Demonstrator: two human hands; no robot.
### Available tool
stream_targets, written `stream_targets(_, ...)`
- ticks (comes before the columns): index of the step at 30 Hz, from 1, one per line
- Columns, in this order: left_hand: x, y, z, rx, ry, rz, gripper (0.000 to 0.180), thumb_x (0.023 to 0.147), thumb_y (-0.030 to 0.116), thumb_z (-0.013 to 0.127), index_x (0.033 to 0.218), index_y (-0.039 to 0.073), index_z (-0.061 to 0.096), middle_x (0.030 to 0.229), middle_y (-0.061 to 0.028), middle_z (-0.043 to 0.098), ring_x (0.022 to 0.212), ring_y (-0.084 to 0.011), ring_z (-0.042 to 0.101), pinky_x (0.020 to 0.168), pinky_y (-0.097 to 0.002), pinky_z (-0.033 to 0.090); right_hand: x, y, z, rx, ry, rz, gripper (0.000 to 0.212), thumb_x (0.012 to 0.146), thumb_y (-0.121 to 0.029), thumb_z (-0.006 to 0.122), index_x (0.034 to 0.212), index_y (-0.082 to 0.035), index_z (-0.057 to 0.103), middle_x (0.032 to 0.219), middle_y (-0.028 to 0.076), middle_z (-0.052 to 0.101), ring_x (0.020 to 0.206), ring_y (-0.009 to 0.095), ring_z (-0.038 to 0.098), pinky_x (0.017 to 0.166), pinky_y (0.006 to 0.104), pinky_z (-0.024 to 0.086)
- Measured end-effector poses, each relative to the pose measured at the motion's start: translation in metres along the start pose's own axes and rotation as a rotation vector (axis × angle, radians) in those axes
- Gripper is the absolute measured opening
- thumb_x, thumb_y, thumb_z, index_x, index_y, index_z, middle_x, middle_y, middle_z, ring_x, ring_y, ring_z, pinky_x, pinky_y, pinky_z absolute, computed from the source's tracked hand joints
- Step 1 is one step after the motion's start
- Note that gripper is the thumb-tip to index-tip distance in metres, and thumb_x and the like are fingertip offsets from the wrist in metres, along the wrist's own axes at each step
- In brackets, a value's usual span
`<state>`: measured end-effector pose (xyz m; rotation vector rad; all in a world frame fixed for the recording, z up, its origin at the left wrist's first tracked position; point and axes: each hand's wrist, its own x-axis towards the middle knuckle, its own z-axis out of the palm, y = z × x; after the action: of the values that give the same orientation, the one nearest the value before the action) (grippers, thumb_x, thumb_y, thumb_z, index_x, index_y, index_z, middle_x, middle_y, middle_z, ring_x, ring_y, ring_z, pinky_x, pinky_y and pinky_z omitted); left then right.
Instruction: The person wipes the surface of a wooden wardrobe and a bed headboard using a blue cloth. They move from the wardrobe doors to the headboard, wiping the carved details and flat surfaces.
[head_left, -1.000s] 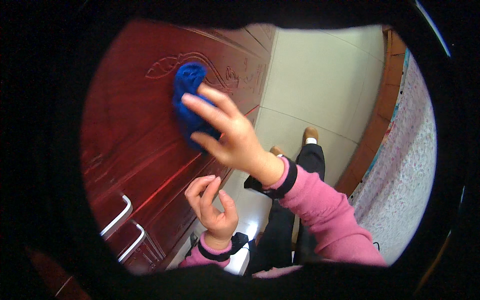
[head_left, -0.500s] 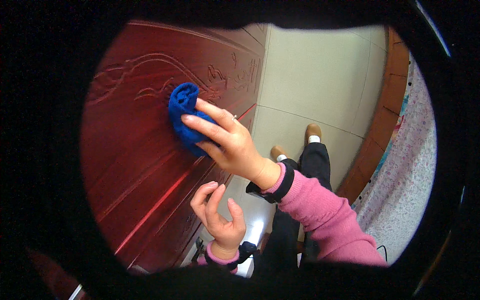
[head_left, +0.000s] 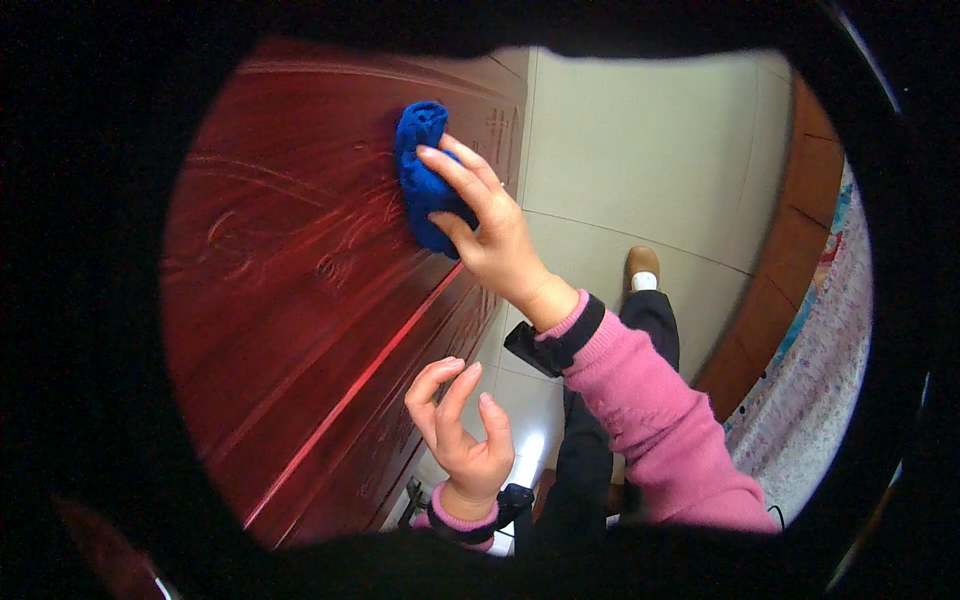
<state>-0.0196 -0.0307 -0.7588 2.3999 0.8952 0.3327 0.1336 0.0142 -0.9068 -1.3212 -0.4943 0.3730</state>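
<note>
My right hand (head_left: 495,230) holds a folded blue cloth (head_left: 425,185) against a dark red carved wooden panel (head_left: 290,340). The fingers lie over the cloth's right side and the thumb is bent onto it lower down. The palm side is hidden. Nearer to me, my left hand (head_left: 465,430) hovers beside the panel's lower part, its fingers curled loosely and apart from the thumb, with nothing between them. Both wrists wear black bands over pink sleeves.
Pale floor tiles (head_left: 640,140) stretch along the panel's right. One tan shoe (head_left: 643,262) and my dark trouser legs (head_left: 585,450) show below. At the right stands a brown wooden edge (head_left: 765,260) beside a flower-patterned fabric (head_left: 810,370).
My right hand has slid the blue cloth up and to the right along the panel. The view has shifted a little, and one of the two shoes is now out of sight.
</note>
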Motion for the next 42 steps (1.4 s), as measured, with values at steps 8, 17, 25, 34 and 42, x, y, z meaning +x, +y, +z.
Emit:
stream_targets(8, -0.003, -0.024, 0.025, -0.013, -0.015, -0.028, 0.045, 0.086, -0.007, 0.062, 0.13, 0.002, 0.065, 0.13, -0.0165, 0.052, 0.121, -0.0329, 0.055, 0.105, -0.0438, 0.047, 0.004, 0.054, -0.009, -0.082, -0.012, 0.08, 0.074, 0.086, 0.007, 0.071, 0.154, -0.018, 0.054, 0.161, 0.018, 0.047, 0.148, 0.038, 0.048, 0.121, 0.0446, 0.041)
stream_targets(17, -0.018, -0.057, 0.044, -0.017, -0.034, -0.08, 0.046, 0.086, -0.008, 0.062, 0.131, 0.003, 0.063, 0.129, -0.0162, 0.052, 0.12, -0.0319, 0.055, 0.105, -0.043, 0.047, -0.014, 0.065, 0.014, -0.046, -0.072, 0.008, 0.082, 0.08, -0.002, 0.081, 0.156, -0.019, 0.053, 0.16, 0.016, 0.049, 0.135, 0.044, 0.056, 0.113, 0.0483, 0.048)
stream_targets(25, -0.015, -0.087, 0.068, -0.015, -0.068, -0.115, 0.045, 0.085, -0.008, 0.062, 0.129, 0.003, 0.064, 0.129, -0.016, 0.052, 0.121, -0.0316, 0.055, 0.104, -0.0427, 0.047, -0.016, 0.151, 0.009, -0.16, -0.002, 0.069, 0.08, 0.085, 0.0, 0.077, 0.158, -0.021, 0.051, 0.161, 0.019, 0.047, 0.143, 0.041, 0.052, 0.116, 0.0445, 0.047)
stream_targets(34, -0.015, -0.097, 0.078, -0.019, -0.087, -0.119, 0.043, 0.086, -0.006, 0.063, 0.128, 0.003, 0.064, 0.128, -0.0153, 0.051, 0.12, -0.0308, 0.055, 0.104, -0.042, 0.048, -0.028, 0.225, 0.0, -0.407, 0.021, 0.153, 0.084, 0.087, -0.009, 0.079, 0.161, -0.026, 0.045, 0.162, 0.017, 0.047, 0.13, 0.045, 0.057, 0.111, 0.0506, 0.047)
stream_targets(42, -0.02, -0.101, 0.068, -0.031, -0.062, -0.114, 0.043, 0.086, -0.005, 0.062, 0.128, 0.003, 0.064, 0.128, -0.015, 0.051, 0.12, -0.0303, 0.055, 0.103, -0.0413, 0.048, -0.07, 0.237, 0.004, -0.305, -0.105, 0.305, 0.087, 0.087, 0.005, 0.072, 0.162, -0.024, 0.039, 0.166, 0.019, 0.041, 0.15, 0.041, 0.044, 0.123, 0.0477, 0.041)
